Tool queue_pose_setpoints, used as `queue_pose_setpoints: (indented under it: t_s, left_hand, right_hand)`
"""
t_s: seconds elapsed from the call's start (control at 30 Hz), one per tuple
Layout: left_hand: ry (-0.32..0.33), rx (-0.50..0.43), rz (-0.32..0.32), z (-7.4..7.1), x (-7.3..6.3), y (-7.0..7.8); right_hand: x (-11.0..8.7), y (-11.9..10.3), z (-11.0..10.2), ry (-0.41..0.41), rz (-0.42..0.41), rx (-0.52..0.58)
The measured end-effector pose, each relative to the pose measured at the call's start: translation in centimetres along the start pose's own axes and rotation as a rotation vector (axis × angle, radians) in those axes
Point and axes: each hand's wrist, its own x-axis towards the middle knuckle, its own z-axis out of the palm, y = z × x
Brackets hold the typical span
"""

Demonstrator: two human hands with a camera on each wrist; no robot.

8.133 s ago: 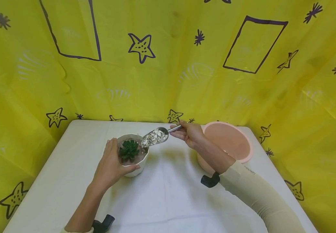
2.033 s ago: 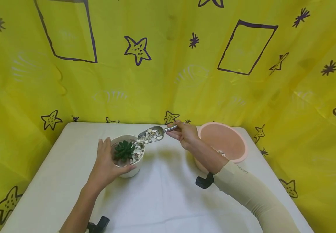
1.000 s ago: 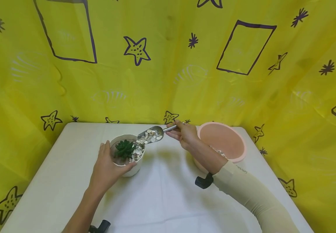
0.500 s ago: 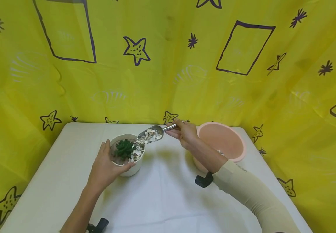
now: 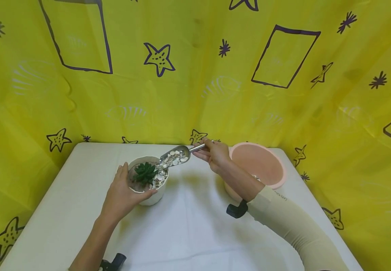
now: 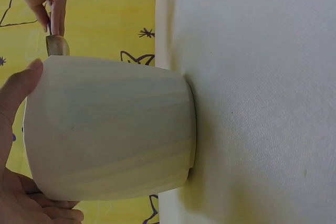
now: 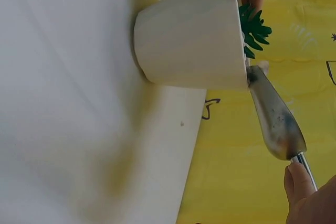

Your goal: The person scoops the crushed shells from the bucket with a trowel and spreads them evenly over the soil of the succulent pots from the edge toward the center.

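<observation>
a person's left hand (image 5: 121, 194), left of centre in the frame, grasps a white pot (image 5: 153, 197) by its side, the thumb along the near wall and the fingers around the left. the pot stands upright on a white table (image 5: 195, 218). in it, a green plant (image 5: 144, 173) sits in brownish soil (image 5: 136, 185), with pale stones (image 5: 159, 177) heaped on the right of the plant. near the middle of the frame the right hand (image 5: 217, 156) pinches the handle of a metal scoop (image 5: 184, 150), which slopes down to the left, loaded with more stones, its tip at the pot's right rim; the pictures do not tell whether it touches. right of centre, behind the right forearm, stands a pink bucket (image 5: 256, 162) with a few stones just visible inside. a yellow curtain (image 5: 195, 94) with dark star drawings fills the upper frame.
</observation>
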Motion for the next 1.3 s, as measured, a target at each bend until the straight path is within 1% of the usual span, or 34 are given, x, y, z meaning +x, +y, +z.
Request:
queue_pose_setpoints:
  t_s: [0.27,0.57,1.03,1.17,1.3]
  left_hand:
    - [0.001,-0.006,0.013,-0.08,0.1,-0.13]
    - [-0.007,-0.017,0.026,-0.17,0.19,-0.28]
    - [-0.018,-0.058,0.05,-0.26,0.36,-0.52]
    - [-0.018,-0.058,0.052,-0.27,0.39,-0.49]
    - [-0.028,-0.057,0.039,-0.31,0.28,-0.4]
  right_hand:
    - [0.06,0.02,0.01,0.0,-0.007,0.007]
    - [0.13,0.11,-0.28,0.017,-0.015,0.015]
    - [0.48,0.51,-0.78,0.031,-0.023,0.074]
    - [0.48,0.54,-0.86,0.035,-0.021,0.077]
    - [0.39,0.54,-0.87,0.044,-0.012,0.072]
